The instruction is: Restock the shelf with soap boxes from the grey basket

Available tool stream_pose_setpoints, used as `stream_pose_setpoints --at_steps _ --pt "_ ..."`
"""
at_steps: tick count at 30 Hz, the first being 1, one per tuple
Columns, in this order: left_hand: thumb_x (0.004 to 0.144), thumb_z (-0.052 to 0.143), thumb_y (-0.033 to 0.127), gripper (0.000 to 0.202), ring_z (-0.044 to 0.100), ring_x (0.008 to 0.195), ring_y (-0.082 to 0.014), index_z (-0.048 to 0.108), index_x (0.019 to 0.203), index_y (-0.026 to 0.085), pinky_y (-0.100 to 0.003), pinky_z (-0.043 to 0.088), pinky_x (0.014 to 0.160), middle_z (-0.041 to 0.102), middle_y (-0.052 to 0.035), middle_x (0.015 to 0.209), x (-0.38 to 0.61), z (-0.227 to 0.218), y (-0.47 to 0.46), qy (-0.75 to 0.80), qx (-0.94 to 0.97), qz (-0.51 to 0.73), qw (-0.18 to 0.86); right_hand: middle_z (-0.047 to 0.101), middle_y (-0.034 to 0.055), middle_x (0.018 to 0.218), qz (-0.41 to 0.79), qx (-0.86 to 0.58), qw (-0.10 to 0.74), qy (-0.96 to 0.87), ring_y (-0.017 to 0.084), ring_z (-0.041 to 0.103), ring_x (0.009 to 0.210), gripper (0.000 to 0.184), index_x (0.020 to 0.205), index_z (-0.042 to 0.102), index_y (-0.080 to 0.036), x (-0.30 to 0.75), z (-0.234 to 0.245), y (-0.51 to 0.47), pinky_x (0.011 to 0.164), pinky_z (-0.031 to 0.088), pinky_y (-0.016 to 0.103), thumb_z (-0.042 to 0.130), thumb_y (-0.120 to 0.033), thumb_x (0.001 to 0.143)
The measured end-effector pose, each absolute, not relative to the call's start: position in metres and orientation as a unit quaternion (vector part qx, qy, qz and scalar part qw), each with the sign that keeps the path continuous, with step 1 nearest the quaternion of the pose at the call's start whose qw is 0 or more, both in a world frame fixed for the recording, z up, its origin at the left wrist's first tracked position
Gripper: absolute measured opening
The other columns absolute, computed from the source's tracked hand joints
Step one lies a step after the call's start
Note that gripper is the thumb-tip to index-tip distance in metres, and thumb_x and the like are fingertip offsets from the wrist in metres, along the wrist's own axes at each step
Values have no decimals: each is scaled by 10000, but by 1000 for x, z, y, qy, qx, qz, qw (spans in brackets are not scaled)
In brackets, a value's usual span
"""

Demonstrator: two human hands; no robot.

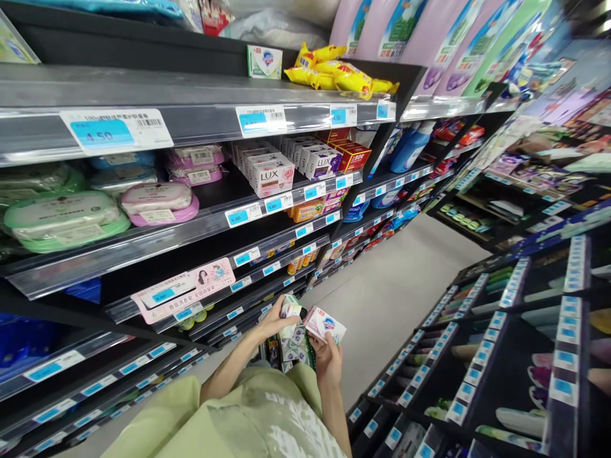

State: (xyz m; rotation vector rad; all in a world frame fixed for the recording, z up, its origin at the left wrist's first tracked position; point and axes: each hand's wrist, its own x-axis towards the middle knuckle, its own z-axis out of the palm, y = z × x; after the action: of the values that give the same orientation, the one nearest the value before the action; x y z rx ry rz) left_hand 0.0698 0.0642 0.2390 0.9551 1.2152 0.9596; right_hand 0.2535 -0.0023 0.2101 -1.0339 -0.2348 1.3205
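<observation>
I stand in a shop aisle, hands held low in front of my pale green shirt. My left hand (273, 321) is closed around a small white and green soap pack (290, 307), held upright. My right hand (328, 357) grips another white soap pack (324, 324) with a blue and red logo, tilted to the right. Below and between the two hands sits a basket (292, 348) with several similar packs in it, mostly hidden by my arms.
Black shelving (214, 216) runs along my left with wipe tubs (64, 219), LUX soap boxes (272, 175), yellow packets (341, 75) and blue price tags. A lower black rack (506, 343) of toothbrush-like items stands at my right. A grey floor aisle (396, 286) runs ahead.
</observation>
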Motion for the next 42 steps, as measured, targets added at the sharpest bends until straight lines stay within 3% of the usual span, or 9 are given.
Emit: stream_pose_setpoints --at_steps 2,5,13,15,20,26,32,38,42 --pt "652 887 375 635 634 1046 -298 625 1212 231 -365 473 942 694 -51 1048 67 256 67 575 489 394 524 788 50 1048 599 -449 655 -104 256 764 908 458 1099 681 -192 253 211 -4 768 629 362 857 -405 734" --pt "769 810 367 559 632 935 -246 581 1257 219 -337 475 875 684 -33 1015 69 278 68 556 540 404 486 785 63 1086 623 -426 648 -100 280 762 953 457 1110 690 -196 251 210 -7 808 632 399 853 -413 742" --pt "583 971 460 712 640 725 -164 486 1041 210 -263 525 657 637 32 822 90 281 71 538 294 555 562 788 78 1036 671 -409 601 -144 317 740 1032 508 1163 678 -196 248 205 -19 852 621 456 867 -392 734" --pt "592 955 533 709 663 731 -167 492 1018 208 -268 549 644 660 19 834 92 279 71 535 221 566 587 781 68 1047 673 -407 599 -152 307 737 1027 536 1206 645 -207 248 203 -20 828 620 435 859 -386 748" --pt "600 949 550 668 718 829 -214 528 993 211 -297 599 629 714 -31 932 87 280 71 518 143 582 610 741 5 932 633 -437 609 -195 184 691 747 480 1140 609 -219 249 204 -16 625 557 269 864 -365 760" --pt "632 931 506 594 724 794 -231 511 936 216 -259 559 556 716 -28 887 80 288 68 523 272 509 628 704 -5 931 631 -472 581 -204 130 617 691 506 1133 599 -224 243 214 -14 559 491 209 875 -425 760" --pt "636 932 425 503 686 768 -193 536 855 206 -232 506 653 704 1 806 70 296 71 512 380 474 607 751 33 997 619 -500 590 -136 213 698 805 506 1116 642 -244 250 202 -13 584 554 269 860 -491 732" --pt "694 884 388 588 701 869 -226 645 1210 239 -245 508 675 723 -39 997 56 294 68 474 403 397 675 781 43 1030 537 -553 636 -28 244 734 873 448 1059 711 -231 267 180 -20 620 612 319 856 -479 714" --pt "710 845 387 461 681 841 -209 681 1111 229 -214 477 605 690 -42 988 46 300 58 457 361 380 718 773 35 1033 494 -581 647 0 224 720 842 474 1059 728 -235 284 169 -41 588 595 293 878 -467 674"
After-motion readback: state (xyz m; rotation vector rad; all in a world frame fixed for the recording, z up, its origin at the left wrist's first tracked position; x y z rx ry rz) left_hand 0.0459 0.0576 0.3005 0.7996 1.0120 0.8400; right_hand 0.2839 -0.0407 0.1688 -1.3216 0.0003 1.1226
